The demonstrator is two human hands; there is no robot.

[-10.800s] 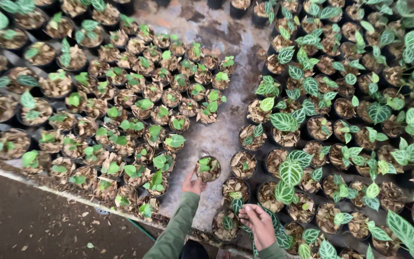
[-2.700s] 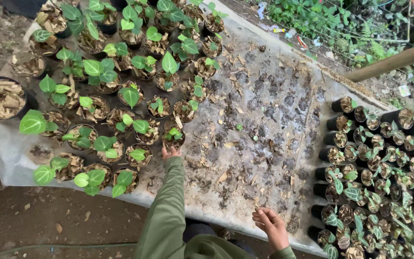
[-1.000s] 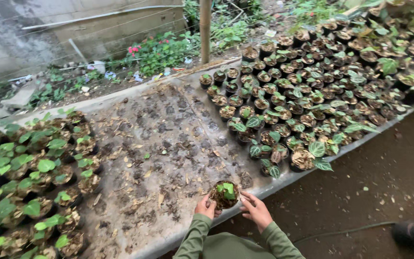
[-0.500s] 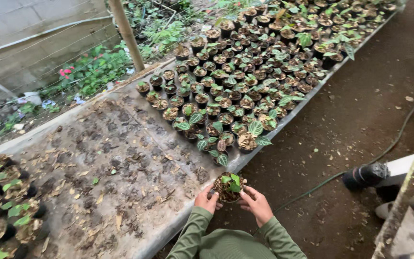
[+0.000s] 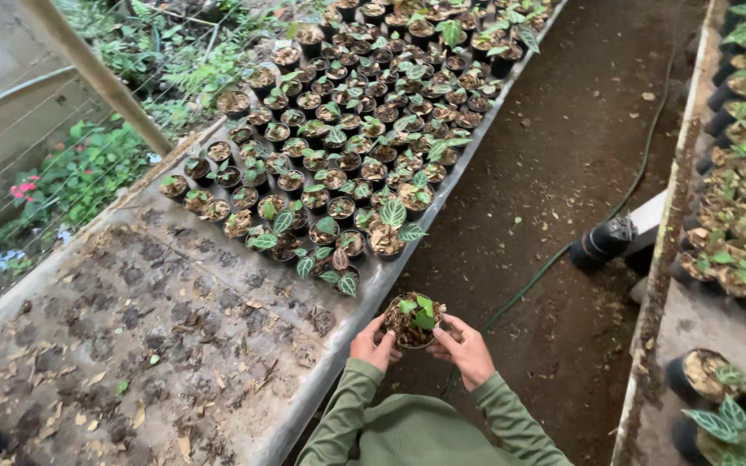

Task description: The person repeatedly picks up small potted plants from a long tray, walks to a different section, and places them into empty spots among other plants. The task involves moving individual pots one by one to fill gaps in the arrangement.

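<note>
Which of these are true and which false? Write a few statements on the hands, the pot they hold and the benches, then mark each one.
1. Both hands hold one small pot. True: the left hand and right hand cup it from either side.
2. The pot rests on the bench. False: it is held past the bench's edge, over the dirt path.
3. The plant in the pot has green leaves. True.
4. The bench part nearest the hands is packed with pots. False: it shows only soil and dry leaf litter; the potted plants stand farther along.
5. A hose lies on the path. True.
</note>
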